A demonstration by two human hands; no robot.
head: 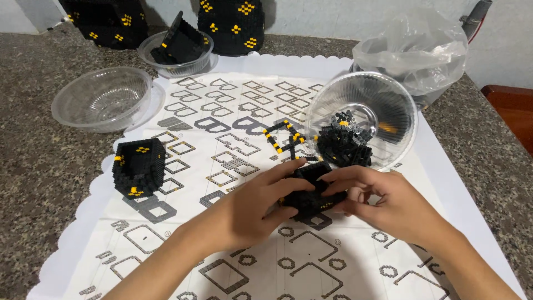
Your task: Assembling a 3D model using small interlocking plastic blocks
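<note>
Both hands hold a small black block assembly (312,195) with a few yellow studs, just above the printed instruction sheet (222,150). My left hand (252,205) grips its left side, with the index finger laid over the top. My right hand (377,203) pinches its right side with fingertips on top. Just beyond the hands a clear plastic bowl (361,119) is tipped toward me, with a heap of loose black and yellow bricks (341,145) at its mouth. A flat black-and-yellow frame piece (284,139) lies on the sheet beside that bowl.
A finished black cube section (137,166) stands on the sheet at the left. An empty clear bowl (102,97) sits at far left, another bowl (176,53) holds a black part. Larger black-yellow builds (230,25) stand at the back. A crumpled plastic bag (413,47) lies at the right.
</note>
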